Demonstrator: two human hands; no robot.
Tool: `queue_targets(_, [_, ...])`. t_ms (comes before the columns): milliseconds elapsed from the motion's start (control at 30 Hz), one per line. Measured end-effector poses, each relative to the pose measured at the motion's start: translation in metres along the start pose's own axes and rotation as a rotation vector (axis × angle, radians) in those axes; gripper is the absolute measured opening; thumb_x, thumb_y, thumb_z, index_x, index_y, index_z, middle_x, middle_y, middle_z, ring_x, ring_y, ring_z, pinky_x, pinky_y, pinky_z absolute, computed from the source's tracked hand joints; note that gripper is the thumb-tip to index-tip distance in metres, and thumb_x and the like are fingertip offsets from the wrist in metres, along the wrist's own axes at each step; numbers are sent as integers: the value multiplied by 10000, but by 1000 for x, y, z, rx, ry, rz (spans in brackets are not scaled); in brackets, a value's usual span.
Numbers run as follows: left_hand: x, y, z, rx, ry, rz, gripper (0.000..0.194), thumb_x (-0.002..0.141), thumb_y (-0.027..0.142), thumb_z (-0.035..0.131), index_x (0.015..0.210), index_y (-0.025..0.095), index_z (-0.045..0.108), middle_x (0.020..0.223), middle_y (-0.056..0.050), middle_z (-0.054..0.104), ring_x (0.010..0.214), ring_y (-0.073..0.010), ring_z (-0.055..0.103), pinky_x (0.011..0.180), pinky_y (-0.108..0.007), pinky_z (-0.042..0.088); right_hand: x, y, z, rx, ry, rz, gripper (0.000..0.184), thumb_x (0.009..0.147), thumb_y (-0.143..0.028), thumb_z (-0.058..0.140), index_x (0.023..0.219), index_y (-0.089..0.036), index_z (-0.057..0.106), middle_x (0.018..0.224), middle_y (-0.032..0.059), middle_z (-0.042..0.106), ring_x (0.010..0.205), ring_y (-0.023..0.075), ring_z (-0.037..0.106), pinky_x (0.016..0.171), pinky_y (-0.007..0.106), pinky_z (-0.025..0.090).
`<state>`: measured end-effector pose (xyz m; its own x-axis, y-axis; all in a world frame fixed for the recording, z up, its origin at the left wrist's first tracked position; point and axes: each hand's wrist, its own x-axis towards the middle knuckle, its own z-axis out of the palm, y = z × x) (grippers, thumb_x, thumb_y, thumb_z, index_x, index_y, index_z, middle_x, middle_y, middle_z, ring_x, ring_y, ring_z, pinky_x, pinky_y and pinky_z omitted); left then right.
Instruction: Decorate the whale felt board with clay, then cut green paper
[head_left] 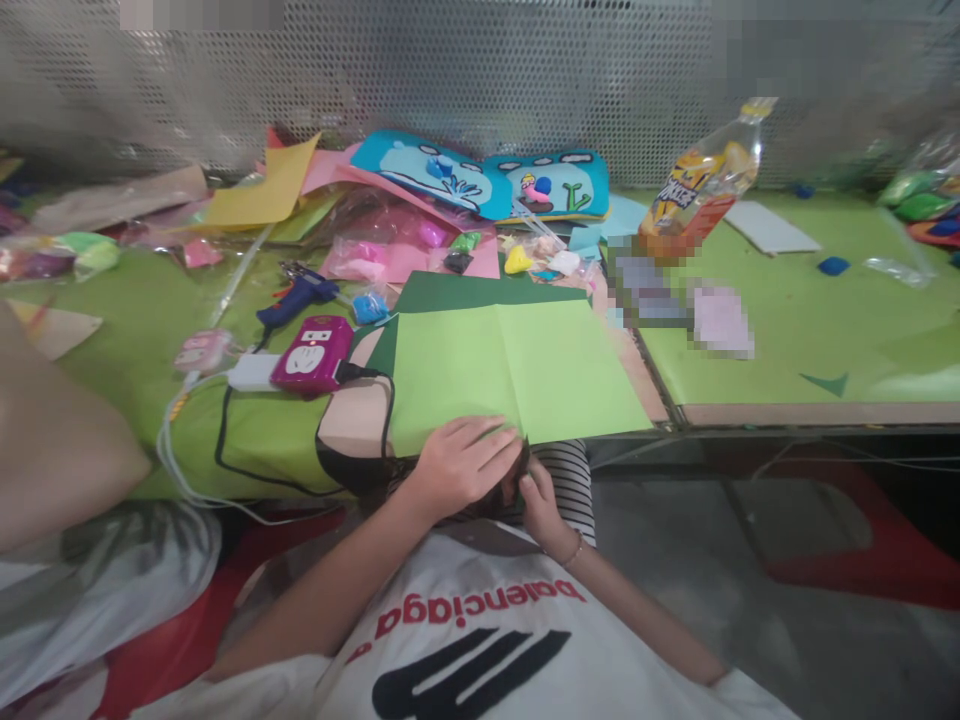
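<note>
A creased light green sheet of paper [457, 370] lies at the table's front edge, over a dark green sheet [450, 290]. My left hand [466, 462] rests at the paper's near edge, its fingers stretched out side by side. Just right of it, below the table edge, is my right hand [546, 510]. Its fingers are bent against a small dark thing between the hands, mostly hidden, which I cannot make out. A bracelet circles the right wrist.
Left of the paper are a purple power adapter [311, 355] with cables and a blue glue gun [300, 300]. Behind lie blue decorated panels [427, 175], coloured papers and clay packets. A bottle [701, 190] stands at right. Another person's arm [60, 440] is at left.
</note>
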<state>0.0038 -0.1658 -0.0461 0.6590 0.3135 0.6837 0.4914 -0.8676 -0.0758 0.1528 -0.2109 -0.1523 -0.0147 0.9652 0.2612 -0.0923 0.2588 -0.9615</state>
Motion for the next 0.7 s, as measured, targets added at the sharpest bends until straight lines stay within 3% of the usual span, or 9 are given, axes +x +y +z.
queue_targets(700, [0, -1, -1, -23, 17, -5, 135, 885, 130, 556, 973, 127, 657, 970, -53, 719, 986, -189, 653, 857, -323, 561, -1, 3, -4, -34, -31, -19, 378, 904, -540, 418, 711, -217, 454, 516, -30, 456, 464, 121, 376, 447, 258, 328])
